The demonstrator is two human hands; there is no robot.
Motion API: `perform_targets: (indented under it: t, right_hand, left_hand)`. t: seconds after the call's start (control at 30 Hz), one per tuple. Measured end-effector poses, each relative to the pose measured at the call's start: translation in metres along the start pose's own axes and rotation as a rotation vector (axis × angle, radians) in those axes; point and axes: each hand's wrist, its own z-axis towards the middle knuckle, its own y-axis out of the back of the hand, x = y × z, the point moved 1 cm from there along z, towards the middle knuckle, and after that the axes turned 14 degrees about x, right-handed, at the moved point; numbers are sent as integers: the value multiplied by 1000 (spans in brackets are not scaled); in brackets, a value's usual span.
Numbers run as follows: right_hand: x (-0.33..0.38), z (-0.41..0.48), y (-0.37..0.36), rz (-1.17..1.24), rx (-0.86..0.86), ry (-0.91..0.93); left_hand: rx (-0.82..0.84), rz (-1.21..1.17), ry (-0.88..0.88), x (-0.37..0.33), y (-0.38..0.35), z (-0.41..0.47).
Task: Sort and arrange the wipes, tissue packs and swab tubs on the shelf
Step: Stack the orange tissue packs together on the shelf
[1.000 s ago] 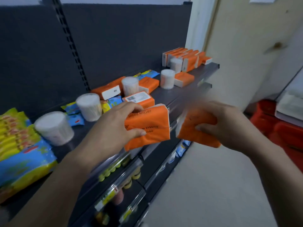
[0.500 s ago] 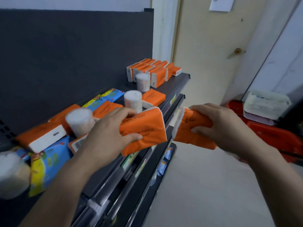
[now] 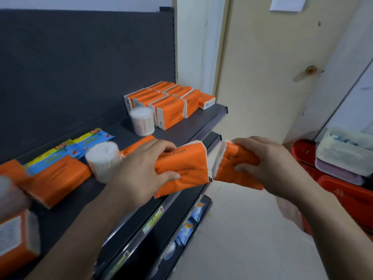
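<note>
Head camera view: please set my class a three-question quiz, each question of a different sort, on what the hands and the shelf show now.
1. True or false: the left hand grips the left pack and the right hand grips the right pack, both orange.
2. What stands just in front of the stacked packs at the far end of the shelf? A) a swab tub B) a blue wipes pack C) a red crate
3. Which held pack shows the print "COTTON TISSUE"?

Key: 1 true; 2 A; 3 the left pack.
</note>
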Motion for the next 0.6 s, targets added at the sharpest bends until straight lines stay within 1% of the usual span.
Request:
perform_targets:
  t: [0.1,0.17,0.3,0.4,0.5,0.6]
  right_hand:
    - [-38,34,16,-46,16,103]
    - [-56,57,25,-71,13,169]
    - [-75,104,33,-79,21,295]
    - [-83,142,35,-92,29,388]
    - [-95,177,34,-87,43,449]
    - [-110,211,35,-106,32,462]
  left_hand:
    - [-79,68,42,-13,-13,32]
    - [-123,91,107,-22,-17,48]
    - [-149,92,255,-24,-16,75]
    - [-212,105,319,-13,-15,95]
    - [-249,114,338,2,-20,125]
    - [-254,110,329,15,-25,162]
